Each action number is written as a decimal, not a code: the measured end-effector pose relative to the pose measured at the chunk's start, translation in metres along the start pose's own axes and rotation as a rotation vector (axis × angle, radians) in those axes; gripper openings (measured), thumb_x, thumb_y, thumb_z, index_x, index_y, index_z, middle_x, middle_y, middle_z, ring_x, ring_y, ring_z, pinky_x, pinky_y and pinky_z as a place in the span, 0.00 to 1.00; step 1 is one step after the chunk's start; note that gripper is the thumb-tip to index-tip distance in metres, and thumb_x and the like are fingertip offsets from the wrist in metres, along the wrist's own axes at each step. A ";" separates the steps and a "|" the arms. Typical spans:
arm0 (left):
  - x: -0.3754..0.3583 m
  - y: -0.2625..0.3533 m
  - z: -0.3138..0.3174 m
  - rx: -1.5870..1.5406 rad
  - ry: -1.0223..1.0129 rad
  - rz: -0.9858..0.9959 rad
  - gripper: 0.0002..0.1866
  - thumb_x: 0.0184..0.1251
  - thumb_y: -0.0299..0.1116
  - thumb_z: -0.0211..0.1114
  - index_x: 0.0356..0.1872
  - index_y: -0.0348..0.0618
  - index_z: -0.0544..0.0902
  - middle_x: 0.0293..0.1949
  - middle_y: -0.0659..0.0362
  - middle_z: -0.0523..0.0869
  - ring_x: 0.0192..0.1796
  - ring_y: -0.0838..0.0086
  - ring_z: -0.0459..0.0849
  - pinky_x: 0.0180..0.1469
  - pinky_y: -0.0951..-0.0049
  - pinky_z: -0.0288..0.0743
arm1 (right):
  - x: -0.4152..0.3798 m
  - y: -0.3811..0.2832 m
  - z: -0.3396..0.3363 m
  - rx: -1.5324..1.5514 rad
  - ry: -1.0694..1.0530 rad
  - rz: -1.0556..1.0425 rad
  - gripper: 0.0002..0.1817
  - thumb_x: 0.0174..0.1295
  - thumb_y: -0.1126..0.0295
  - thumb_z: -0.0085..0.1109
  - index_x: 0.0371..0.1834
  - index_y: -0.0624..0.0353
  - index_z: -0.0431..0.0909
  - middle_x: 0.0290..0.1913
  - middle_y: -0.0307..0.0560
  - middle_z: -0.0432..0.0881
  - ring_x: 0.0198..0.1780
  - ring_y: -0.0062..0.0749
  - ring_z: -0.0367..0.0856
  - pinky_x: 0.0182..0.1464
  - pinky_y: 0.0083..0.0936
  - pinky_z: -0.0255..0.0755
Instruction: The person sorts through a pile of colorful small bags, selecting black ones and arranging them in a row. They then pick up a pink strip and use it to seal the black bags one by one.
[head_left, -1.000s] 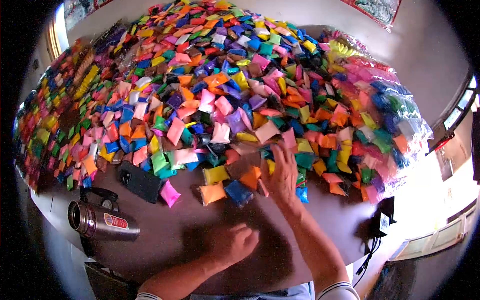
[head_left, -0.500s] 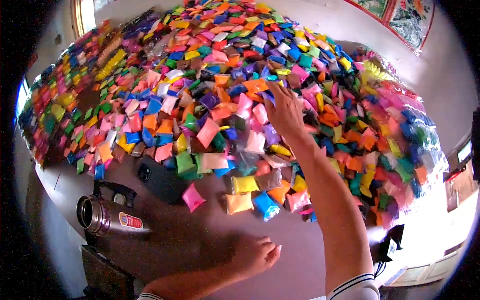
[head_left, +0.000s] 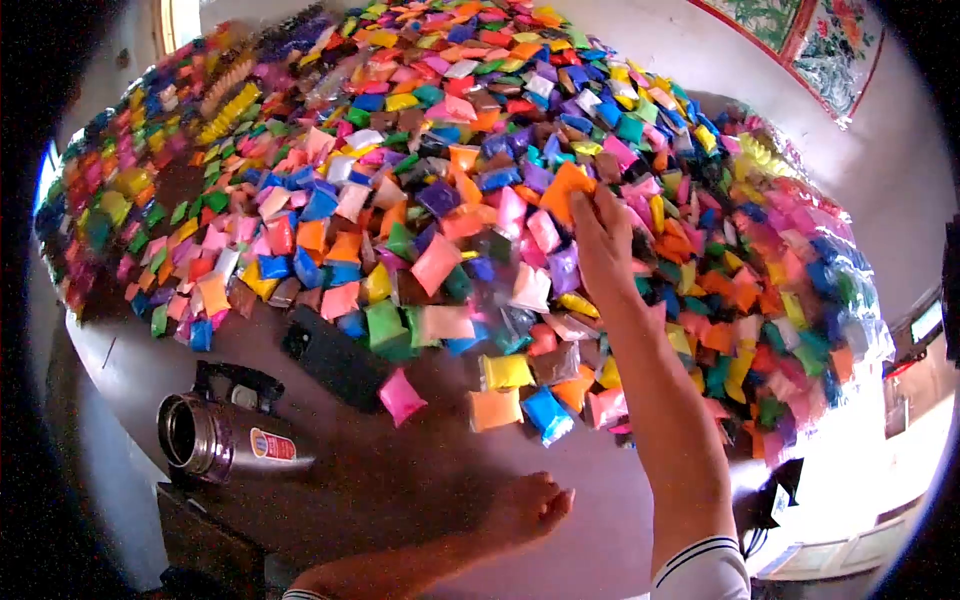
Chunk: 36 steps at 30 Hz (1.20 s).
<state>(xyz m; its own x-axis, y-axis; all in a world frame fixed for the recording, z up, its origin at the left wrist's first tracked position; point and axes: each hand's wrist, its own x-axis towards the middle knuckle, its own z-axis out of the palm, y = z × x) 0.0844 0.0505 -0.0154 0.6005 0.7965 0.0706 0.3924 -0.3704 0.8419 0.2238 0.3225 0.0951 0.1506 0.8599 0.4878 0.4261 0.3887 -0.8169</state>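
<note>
My right hand [head_left: 606,232] reaches into the big heap of small coloured packets. Its thumb and fingers pinch an orange packet [head_left: 567,192], which stands out above the packets around it. My left hand [head_left: 537,506] rests on the brown table [head_left: 420,490] with its fingers curled in, and nothing shows in them. In front of it lie a blue packet [head_left: 549,415], a peach packet [head_left: 495,410] and a yellow packet [head_left: 507,372]. A pink packet [head_left: 402,397] sits apart, to the left of these.
A steel flask [head_left: 235,440] with a dark handle lies or leans at the table's left, its open mouth facing left. Near the pink packet is a black phone [head_left: 335,355]. The heap [head_left: 440,210] spans the table's far side. Framed pictures [head_left: 800,45] hang on the wall.
My right hand has drawn back slightly and to the right, and the orange packet has come up with it. My left hand stays on the table in nearly the same pose.
</note>
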 end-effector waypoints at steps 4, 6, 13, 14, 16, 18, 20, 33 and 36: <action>-0.007 0.008 -0.004 -0.444 0.014 -0.171 0.15 0.69 0.39 0.60 0.26 0.38 0.79 0.27 0.49 0.81 0.34 0.53 0.82 0.37 0.57 0.74 | -0.133 -0.028 -0.060 0.851 -0.076 0.596 0.20 0.64 0.59 0.55 0.56 0.55 0.70 0.49 0.42 0.78 0.45 0.32 0.78 0.37 0.30 0.76; -0.006 0.015 -0.005 -0.352 0.178 -0.078 0.16 0.70 0.39 0.58 0.27 0.37 0.78 0.28 0.48 0.81 0.33 0.52 0.82 0.37 0.58 0.74 | -0.196 -0.017 -0.095 0.937 -0.199 0.797 0.23 0.64 0.54 0.54 0.58 0.55 0.71 0.49 0.41 0.78 0.44 0.31 0.79 0.36 0.26 0.75; -0.002 0.010 0.003 -0.089 0.240 0.130 0.19 0.66 0.39 0.61 0.19 0.36 0.74 0.19 0.52 0.73 0.22 0.59 0.75 0.26 0.62 0.68 | -0.301 -0.015 -0.107 0.650 -0.047 0.717 0.16 0.64 0.67 0.62 0.53 0.61 0.76 0.42 0.42 0.82 0.38 0.26 0.81 0.40 0.23 0.75; -0.001 0.010 0.003 -0.023 0.239 0.127 0.19 0.65 0.38 0.62 0.19 0.36 0.74 0.19 0.52 0.73 0.22 0.58 0.75 0.25 0.61 0.68 | -0.303 -0.017 -0.107 0.556 -0.063 0.607 0.16 0.65 0.68 0.61 0.53 0.62 0.76 0.42 0.41 0.82 0.38 0.25 0.81 0.41 0.23 0.75; -0.001 0.008 0.006 0.017 0.265 0.164 0.18 0.63 0.38 0.64 0.18 0.37 0.74 0.18 0.51 0.73 0.21 0.56 0.75 0.25 0.59 0.68 | -0.306 -0.022 -0.109 0.562 -0.097 0.593 0.16 0.66 0.69 0.60 0.55 0.64 0.75 0.46 0.41 0.82 0.48 0.24 0.79 0.51 0.25 0.75; -0.001 0.013 0.003 0.113 0.277 0.158 0.17 0.60 0.38 0.66 0.18 0.38 0.75 0.20 0.50 0.76 0.22 0.55 0.78 0.25 0.58 0.70 | -0.297 -0.029 -0.108 0.077 -0.171 0.438 0.16 0.64 0.72 0.59 0.53 0.64 0.75 0.42 0.44 0.82 0.38 0.30 0.81 0.42 0.24 0.75; -0.003 0.008 0.006 0.118 0.263 0.147 0.16 0.60 0.38 0.66 0.19 0.39 0.76 0.21 0.49 0.78 0.24 0.55 0.79 0.26 0.58 0.71 | -0.272 -0.029 -0.104 -0.225 -0.119 0.229 0.16 0.61 0.73 0.60 0.53 0.64 0.75 0.42 0.47 0.83 0.38 0.35 0.81 0.42 0.27 0.75; -0.003 0.009 -0.007 0.111 0.035 0.062 0.15 0.65 0.39 0.60 0.26 0.37 0.83 0.29 0.47 0.84 0.32 0.53 0.83 0.39 0.55 0.77 | -0.145 0.002 0.014 -0.715 -0.093 -0.152 0.17 0.52 0.63 0.65 0.42 0.61 0.78 0.41 0.55 0.83 0.47 0.54 0.78 0.49 0.47 0.71; -0.002 0.009 -0.017 0.103 -0.010 0.085 0.16 0.66 0.39 0.59 0.27 0.36 0.83 0.29 0.46 0.84 0.32 0.52 0.83 0.39 0.54 0.76 | -0.137 0.015 0.022 -0.685 -0.133 -0.091 0.19 0.51 0.61 0.67 0.42 0.61 0.78 0.38 0.54 0.83 0.44 0.54 0.79 0.48 0.47 0.71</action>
<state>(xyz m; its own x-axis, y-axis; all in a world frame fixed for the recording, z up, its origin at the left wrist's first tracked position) 0.0748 0.0537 0.0017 0.6414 0.7555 0.1335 0.4089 -0.4839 0.7737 0.1894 0.2181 0.0096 -0.0046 0.8841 0.4674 0.9046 0.2029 -0.3750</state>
